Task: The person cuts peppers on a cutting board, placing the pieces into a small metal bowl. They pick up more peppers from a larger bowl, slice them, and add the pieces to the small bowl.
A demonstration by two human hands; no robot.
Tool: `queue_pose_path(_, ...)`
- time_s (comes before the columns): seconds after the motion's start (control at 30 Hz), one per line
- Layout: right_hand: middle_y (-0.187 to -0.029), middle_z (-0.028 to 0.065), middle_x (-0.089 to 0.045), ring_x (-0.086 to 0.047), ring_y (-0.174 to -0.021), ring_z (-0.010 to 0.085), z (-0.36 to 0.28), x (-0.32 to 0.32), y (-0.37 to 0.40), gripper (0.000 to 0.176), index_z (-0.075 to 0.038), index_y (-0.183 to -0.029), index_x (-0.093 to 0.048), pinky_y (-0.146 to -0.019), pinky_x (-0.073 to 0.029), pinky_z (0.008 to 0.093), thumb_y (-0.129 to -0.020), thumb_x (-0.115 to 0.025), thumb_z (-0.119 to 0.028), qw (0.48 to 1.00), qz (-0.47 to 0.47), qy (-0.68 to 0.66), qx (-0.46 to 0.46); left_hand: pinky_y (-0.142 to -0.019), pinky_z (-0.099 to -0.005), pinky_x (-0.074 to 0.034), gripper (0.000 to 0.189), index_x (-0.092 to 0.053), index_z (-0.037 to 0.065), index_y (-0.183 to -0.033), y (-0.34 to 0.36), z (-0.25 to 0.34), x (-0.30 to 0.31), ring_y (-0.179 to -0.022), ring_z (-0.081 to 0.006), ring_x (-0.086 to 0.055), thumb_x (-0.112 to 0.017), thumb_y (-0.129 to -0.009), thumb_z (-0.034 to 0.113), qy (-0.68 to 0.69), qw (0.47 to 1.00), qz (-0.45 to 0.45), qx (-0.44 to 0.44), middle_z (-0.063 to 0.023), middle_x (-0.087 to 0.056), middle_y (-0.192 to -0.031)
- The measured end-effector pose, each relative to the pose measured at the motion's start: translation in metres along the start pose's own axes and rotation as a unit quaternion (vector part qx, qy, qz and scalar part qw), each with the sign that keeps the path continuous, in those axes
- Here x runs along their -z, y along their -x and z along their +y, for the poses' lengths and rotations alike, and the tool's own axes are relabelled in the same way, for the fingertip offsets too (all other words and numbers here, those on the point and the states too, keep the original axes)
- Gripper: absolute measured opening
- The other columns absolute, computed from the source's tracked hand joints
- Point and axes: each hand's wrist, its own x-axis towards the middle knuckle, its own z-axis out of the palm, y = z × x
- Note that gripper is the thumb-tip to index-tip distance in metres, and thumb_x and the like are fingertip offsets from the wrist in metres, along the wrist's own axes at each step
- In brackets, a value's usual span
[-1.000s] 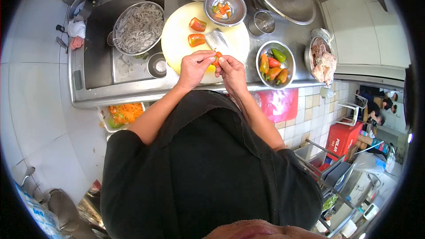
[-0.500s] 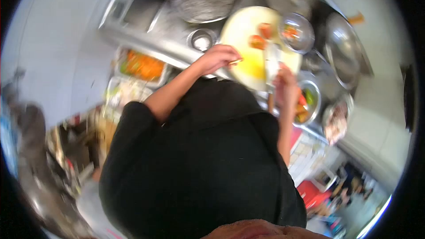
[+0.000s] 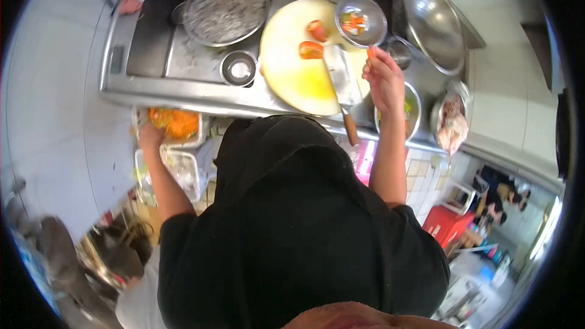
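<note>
My left hand (image 3: 150,137) reaches down to a white basket (image 3: 202,132) of orange and green scraps (image 3: 180,124); its fingers are partly hidden. My right hand (image 3: 386,79) pinches a small orange-red piece (image 3: 370,52) just in front of a metal bowl (image 3: 379,19) with chopped orange and green bits. A cleaver (image 3: 342,76) lies on the round cutting board (image 3: 280,24), its wooden handle jutting over the near edge. Two cut red-orange pieces (image 3: 311,50), which look like tomato, rest on the board beside a yellow wet patch.
Left of the board are a large colander-like bowl (image 3: 226,11) and a small metal bowl (image 3: 238,68). A bowl with green vegetables (image 3: 413,109) sits behind my right forearm. Farther right stand a big metal bowl (image 3: 432,26) and a dish of raw meat (image 3: 452,123). A second basket (image 3: 194,176) sits below.
My left hand has moved from the board's edge down left to the scrap basket. My right hand has let go of the cleaver and risen toward the bowl with a small piece.
</note>
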Motion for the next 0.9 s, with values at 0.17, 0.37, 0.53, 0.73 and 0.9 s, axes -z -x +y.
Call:
queue_pose_path(0.17, -0.103, 0.0110, -0.071, -0.068, -0.077, 0.0170, -0.037, 0.001, -0.048, 0.039, 0.006, -0.125, -0.065, -0.070, -0.056, 0.0299, -0.096, -0.070, -0.020, 0.967, 0.110, 0.168, 0.154, -0.091, -0.0413, -0.055, 0.042, -0.070, 0.002, -0.124, 0.024, 0.126, 0.060, -0.102, -0.0337, -0.072, -0.076, -0.090, 0.025, 0.291, 0.936, 0.025, -0.199, -0.0195, -0.075, -0.110)
queue_pose_path(0.37, -0.090, 0.0157, -0.076, -0.070, -0.071, 0.0227, 0.010, 0.034, -0.015, 0.045, 0.003, -0.113, -0.072, -0.069, -0.055, 0.0370, -0.091, -0.076, -0.036, 0.887, 0.141, 0.430, 0.092, -0.097, -0.0391, -0.053, 0.036, -0.070, 0.000, -0.121, 0.080, 0.344, 0.083, -0.111, -0.0303, -0.068, -0.076, -0.090, 0.017, 0.365, 0.811, -0.003, -0.457, -0.0159, -0.070, -0.119)
queue_pose_path(0.53, -0.099, 0.0222, -0.069, -0.068, -0.093, 0.0391, 0.115, 0.043, 0.078, 0.033, -0.002, -0.101, -0.065, -0.082, -0.053, 0.0474, -0.085, -0.079, -0.026, 0.769, 0.126, 0.621, 0.085, -0.105, -0.0450, -0.048, 0.046, -0.065, 0.004, -0.122, 0.084, 0.436, 0.078, -0.118, -0.0391, -0.059, -0.079, -0.078, 0.009, 0.226, 0.793, 0.075, -0.561, -0.0185, -0.065, -0.120)
queue_pose_path(0.73, -0.108, 0.0233, -0.066, -0.064, -0.104, 0.0453, 0.133, 0.039, 0.093, 0.037, -0.004, -0.117, -0.053, -0.089, -0.051, 0.0539, -0.086, -0.071, -0.016, 0.839, 0.141, 0.522, -0.060, -0.105, -0.0461, -0.048, 0.057, -0.061, 0.005, -0.126, 0.050, 0.463, 0.033, -0.121, -0.0400, -0.056, -0.080, -0.072, -0.002, 0.221, 0.732, 0.110, -0.635, -0.0178, -0.059, -0.129)
queue_pose_path(0.9, -0.108, 0.0247, -0.070, -0.068, -0.101, 0.0441, 0.101, 0.043, 0.149, 0.042, -0.006, -0.122, -0.054, -0.089, -0.052, 0.0509, -0.083, -0.066, -0.017, 0.846, 0.202, 0.482, -0.102, -0.100, -0.0461, -0.049, 0.063, -0.064, 0.010, -0.129, 0.039, 0.475, 0.039, -0.115, -0.0376, -0.058, -0.087, -0.070, 0.012, 0.146, 0.730, 0.170, -0.646, -0.0181, -0.059, -0.122)
